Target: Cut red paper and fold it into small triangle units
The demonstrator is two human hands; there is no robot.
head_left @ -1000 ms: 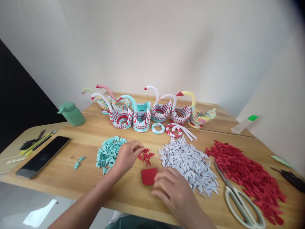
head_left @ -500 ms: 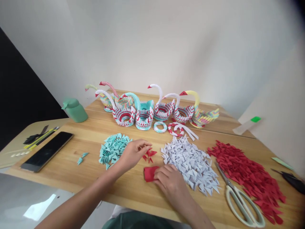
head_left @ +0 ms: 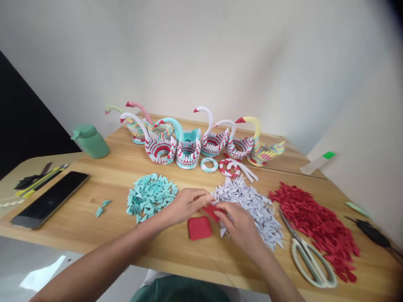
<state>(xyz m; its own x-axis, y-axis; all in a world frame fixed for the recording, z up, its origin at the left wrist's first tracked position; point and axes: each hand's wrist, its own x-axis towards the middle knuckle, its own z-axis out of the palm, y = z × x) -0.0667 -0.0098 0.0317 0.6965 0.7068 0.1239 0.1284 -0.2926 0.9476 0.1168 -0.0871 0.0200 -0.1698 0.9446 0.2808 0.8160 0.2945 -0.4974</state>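
Both my left hand (head_left: pixel 190 204) and my right hand (head_left: pixel 237 221) pinch a small piece of red paper (head_left: pixel 211 212) between them, just above the table. Below it a stack of red paper rectangles (head_left: pixel 200 228) lies flat on the wood. To the left of my left hand is a heap of teal folded paper triangles (head_left: pixel 151 197). A heap of white folded triangles (head_left: pixel 247 205) spreads behind and beside my right hand. Farther right lies a long heap of red folded pieces (head_left: pixel 315 222). The small red pieces behind my hands are hidden now.
Several paper swans (head_left: pixel 187 153) stand in a row at the back, with a teal-and-white ring (head_left: pixel 209 165) and a red-and-white ring (head_left: pixel 225 168) before them. Scissors (head_left: pixel 307 256) lie right. A phone (head_left: pixel 52 199), a green bottle (head_left: pixel 91 141) and pens (head_left: pixel 40 182) are left.
My right hand has lifted a red paper off the stack and brought it up to my left hand. The left hand has moved slightly right to meet it. The view has shifted a little.
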